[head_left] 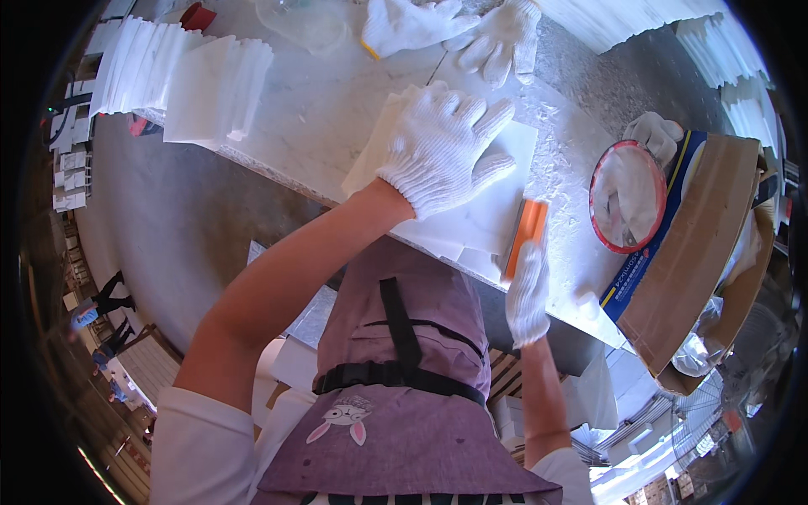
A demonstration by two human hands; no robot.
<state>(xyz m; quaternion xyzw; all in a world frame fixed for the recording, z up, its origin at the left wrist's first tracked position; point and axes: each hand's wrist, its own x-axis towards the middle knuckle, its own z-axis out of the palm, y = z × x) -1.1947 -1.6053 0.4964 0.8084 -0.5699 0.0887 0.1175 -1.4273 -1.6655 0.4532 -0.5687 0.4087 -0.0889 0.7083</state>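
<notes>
**Operator:** I have my left hand [442, 147] in a white knit glove, fingers spread and pressed flat on a white square tile [459, 189]. The tile lies at the near edge of the pale marbled surface [320, 109], slightly overhanging toward me.

**Observer:** And the right?

**Operator:** My right hand [528, 295], also gloved, is closed around an orange scraper [526, 231], whose upper end rests against the tile's right edge.

**Observer:** How do you expect the tile to handle?

**Operator:** I judge it stiff, thin and brittle, likely heavier than it looks, with a smooth face that slides easily on the dusty top. I'd hold it down with a flat palm, as now, and lift it by opposite edges rather than a corner, since the corners look easiest to chip.

**Observer:** Anything close by?

**Operator:** A stack of similar white tiles [181, 71] stands at the far left, a spare pair of gloves [459, 29] lies beyond my left hand, and a red-rimmed round tub [627, 198] sits beside a cardboard box [694, 252] on my right.
</notes>
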